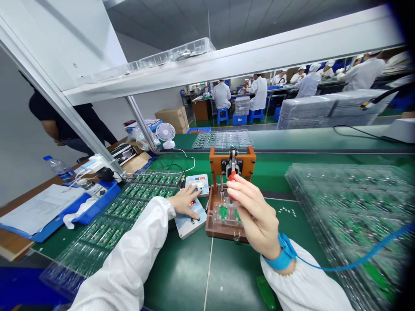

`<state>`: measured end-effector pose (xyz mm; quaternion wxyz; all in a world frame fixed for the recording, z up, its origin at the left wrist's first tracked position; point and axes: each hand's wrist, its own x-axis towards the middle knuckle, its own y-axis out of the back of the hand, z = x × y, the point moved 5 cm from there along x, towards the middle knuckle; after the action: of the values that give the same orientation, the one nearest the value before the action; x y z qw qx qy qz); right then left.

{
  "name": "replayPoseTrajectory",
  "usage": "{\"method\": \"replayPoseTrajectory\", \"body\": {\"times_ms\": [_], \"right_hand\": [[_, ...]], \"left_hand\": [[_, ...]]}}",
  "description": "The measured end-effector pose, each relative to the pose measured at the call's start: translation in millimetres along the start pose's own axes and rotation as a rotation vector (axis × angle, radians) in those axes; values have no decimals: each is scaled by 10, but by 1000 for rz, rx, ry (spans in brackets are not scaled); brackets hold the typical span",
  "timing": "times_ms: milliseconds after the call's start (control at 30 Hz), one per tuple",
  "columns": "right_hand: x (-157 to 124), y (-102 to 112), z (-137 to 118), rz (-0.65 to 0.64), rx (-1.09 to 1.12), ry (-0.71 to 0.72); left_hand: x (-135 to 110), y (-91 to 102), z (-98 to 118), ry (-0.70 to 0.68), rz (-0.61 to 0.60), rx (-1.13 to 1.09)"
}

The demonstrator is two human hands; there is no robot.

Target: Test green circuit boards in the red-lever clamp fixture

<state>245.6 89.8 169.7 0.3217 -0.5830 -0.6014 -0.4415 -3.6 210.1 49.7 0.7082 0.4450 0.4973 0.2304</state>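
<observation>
My right hand (256,211), with a blue wrist strap (282,255) at its cuff, is closed around the red handle (232,176) of a toggle clamp. This clamp is mounted on a test fixture (215,161) with an orange upper frame and a brown base. Under the clamp, a green circuit board (223,211) sits in a clear holder, partly covered by my fingers. To the left, my left hand (184,201) lies with fingers spread over two white meter boxes. Red digits glow on the rear meter (204,181) and the front meter (186,226).
Trays of circuit boards (129,203) cover the left bench. Stacked clear trays (353,207) stand at right, crossed by a blue cord (363,259). A loose green board (266,293) lies near my right sleeve. Behind are a small fan (166,133) and another tray (223,139).
</observation>
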Motion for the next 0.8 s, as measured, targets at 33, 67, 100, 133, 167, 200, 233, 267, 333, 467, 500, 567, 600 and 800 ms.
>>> {"method": "replayPoseTrajectory", "body": {"times_ms": [33, 67, 100, 133, 167, 200, 233, 267, 333, 467, 500, 567, 600, 800], "right_hand": [[0, -2, 0, 0, -1, 2], [0, -3, -1, 2, 0, 3], [1, -3, -4, 4, 0, 6], [2, -1, -6, 7, 1, 7], [2, 0, -11, 10, 2, 10], [1, 2, -15, 13, 2, 12], [-1, 4, -19, 16, 1, 12], [-3, 5, -22, 16, 0, 11], [-8, 6, -25, 17, -2, 9], [-15, 3, -12, 25, -9, 4], [-16, 1, -5, 25, -11, -1], [-18, -6, 8, 19, -20, -9], [-18, -8, 11, 17, -25, -11], [-11, -9, 1, 19, -35, -1]], "left_hand": [[13, -9, -11, -2, -5, 2], [26, -21, -23, -4, -8, 4], [38, -34, -37, -7, -8, 8], [49, -44, -49, -12, -2, 11], [58, -51, -60, -17, 6, 15], [65, -56, -68, -19, 14, 18], [70, -60, -73, -19, 19, 17], [74, -63, -73, -18, 20, 12], [79, -68, -65, -9, 16, 2], [75, -62, -42, 18, 15, 2], [67, -57, -41, 20, 16, -4], [38, -35, -50, 19, 36, -29], [17, -19, -62, 19, 52, -40], [-98, -3, -159, 32, 34, -34]]}}
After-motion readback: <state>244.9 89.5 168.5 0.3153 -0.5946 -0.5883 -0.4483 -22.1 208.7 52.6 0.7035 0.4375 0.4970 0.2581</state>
